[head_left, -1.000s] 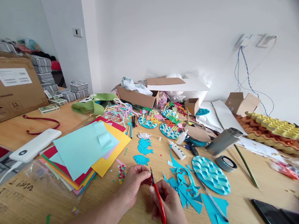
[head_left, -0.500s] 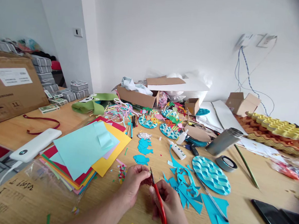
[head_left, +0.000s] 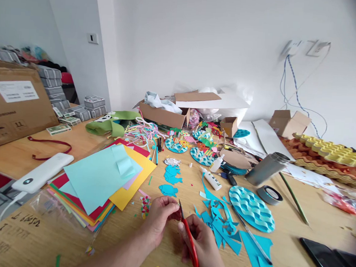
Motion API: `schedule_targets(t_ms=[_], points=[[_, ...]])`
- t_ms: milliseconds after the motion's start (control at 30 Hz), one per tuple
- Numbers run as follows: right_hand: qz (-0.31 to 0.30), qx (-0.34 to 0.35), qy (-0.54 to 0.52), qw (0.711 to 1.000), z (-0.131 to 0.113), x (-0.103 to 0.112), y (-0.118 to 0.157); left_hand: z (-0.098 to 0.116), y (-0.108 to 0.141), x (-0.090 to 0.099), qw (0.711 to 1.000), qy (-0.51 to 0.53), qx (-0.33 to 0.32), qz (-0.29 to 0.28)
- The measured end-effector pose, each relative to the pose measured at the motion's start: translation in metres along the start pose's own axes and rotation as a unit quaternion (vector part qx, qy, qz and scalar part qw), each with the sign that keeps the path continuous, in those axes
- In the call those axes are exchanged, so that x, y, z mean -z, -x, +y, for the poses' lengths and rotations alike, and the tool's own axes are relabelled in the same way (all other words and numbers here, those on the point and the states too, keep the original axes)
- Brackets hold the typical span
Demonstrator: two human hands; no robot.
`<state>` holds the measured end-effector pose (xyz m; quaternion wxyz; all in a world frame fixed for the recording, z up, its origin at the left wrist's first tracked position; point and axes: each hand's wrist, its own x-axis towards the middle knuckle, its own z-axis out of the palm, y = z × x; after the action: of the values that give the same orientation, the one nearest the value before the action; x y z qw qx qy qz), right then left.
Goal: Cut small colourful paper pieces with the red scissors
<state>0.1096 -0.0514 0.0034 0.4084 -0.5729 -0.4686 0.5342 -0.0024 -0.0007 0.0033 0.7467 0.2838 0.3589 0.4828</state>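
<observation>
Red-handled scissors point(head_left: 192, 244) are gripped in my right hand point(head_left: 202, 241), their blades pointing up and away from me. My left hand point(head_left: 160, 217) is closed in a pinch right beside the blades; whatever lies between its fingertips is too small and hidden to name. Beyond the left hand lie blue paper fish point(head_left: 168, 190) and a white paper fish with drawn lines point(head_left: 172, 162). Small coloured paper dots point(head_left: 145, 206) are heaped left of that hand. Blue paper scraps point(head_left: 220, 226) spread out to the right of my right hand.
Coloured paper sheets point(head_left: 95, 176) and a white power bank point(head_left: 42, 173) lie at left. A wavy blue oval point(head_left: 251, 207), a glue bottle point(head_left: 211, 180), a roll of tape point(head_left: 269, 194) and a leaning metal flask point(head_left: 267, 169) are at right. A black phone point(head_left: 324, 257) lies front right.
</observation>
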Motion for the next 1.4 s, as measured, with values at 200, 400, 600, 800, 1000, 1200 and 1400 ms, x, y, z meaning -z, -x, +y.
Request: schedule_targets(t_ms=[200, 400, 600, 800, 1000, 1200, 1400], points=[[0.060, 0.034, -0.018, 0.997, -0.0008, 0.0042, -0.0011, -0.0021, 0.0002, 0.0012, 0.999, -0.037, -0.018, -0.002], [0.132, 0.080, -0.078, 0.985, -0.0064, 0.0079, -0.0020, -0.0026, -0.0001, 0.0021, 0.992, -0.122, -0.040, -0.008], [0.149, 0.090, -0.114, 0.978, -0.0058, 0.0082, -0.0025, -0.0029, 0.0006, 0.0026, 0.977, -0.202, -0.066, -0.031], [0.160, 0.098, -0.104, 0.977, -0.0050, 0.0078, -0.0034, -0.0060, 0.0006, 0.0035, 0.963, -0.252, -0.092, -0.025], [0.166, 0.099, -0.082, 0.978, -0.0061, 0.0083, -0.0033, -0.0046, 0.0027, 0.0026, 0.943, -0.309, -0.115, -0.051], [0.163, 0.096, -0.081, 0.979, -0.0054, 0.0088, -0.0027, -0.0035, 0.0034, 0.0015, 0.951, -0.296, -0.080, -0.044], [0.151, 0.092, -0.090, 0.980, -0.0080, 0.0075, -0.0021, 0.0014, 0.0046, -0.0016, 0.947, -0.304, -0.087, -0.058]])
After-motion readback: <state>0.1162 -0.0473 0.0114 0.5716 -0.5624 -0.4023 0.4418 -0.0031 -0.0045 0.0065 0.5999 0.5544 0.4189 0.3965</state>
